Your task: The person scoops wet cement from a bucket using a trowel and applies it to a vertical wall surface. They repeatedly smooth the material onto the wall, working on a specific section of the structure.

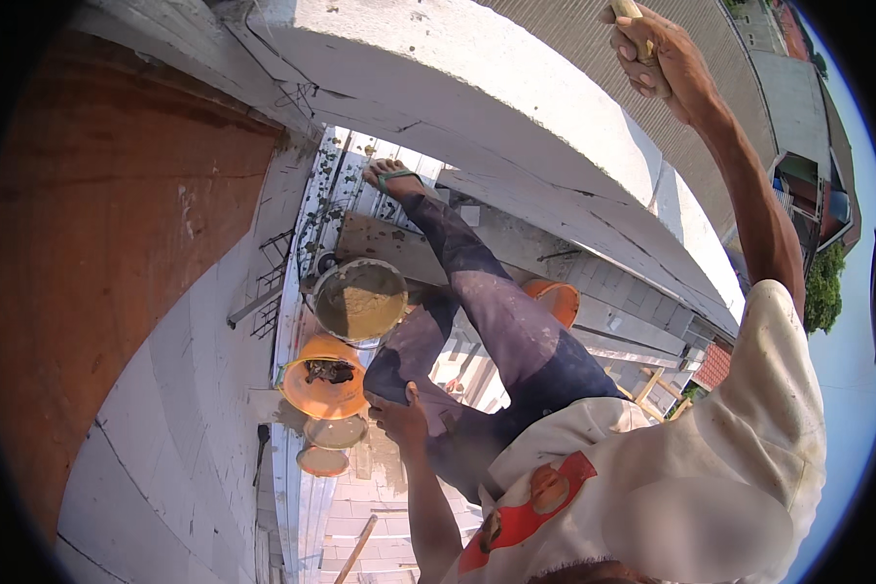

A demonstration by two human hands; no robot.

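Observation:
My right hand (pixel 652 58) is raised at the top right, its fingers wrapped round a wooden handle (pixel 629 10). The far end of that handle runs out of the picture, so the tool's kind is hidden. Lower down, my left hand (pixel 399 419) lies on my bent knee, thumb apart from the fingers, holding nothing. Left of that knee stands an orange bucket (pixel 297 384) with dark stuff inside. Just beyond it, a dark-rimmed bucket (pixel 404 292) contains grey-brown wet mortar. My foot in a green-strapped sandal (pixel 394 177) rests on a metal sheet.
A pale block wall (pixel 555 107) arches across the top. At left stands a rusty-brown panel (pixel 136 234). Ribbed metal sheeting (pixel 307 219) and a wooden plank (pixel 389 243) lie underfoot. Another orange bucket (pixel 560 304) sits behind my leg. A wooden pole (pixel 358 550) leans below.

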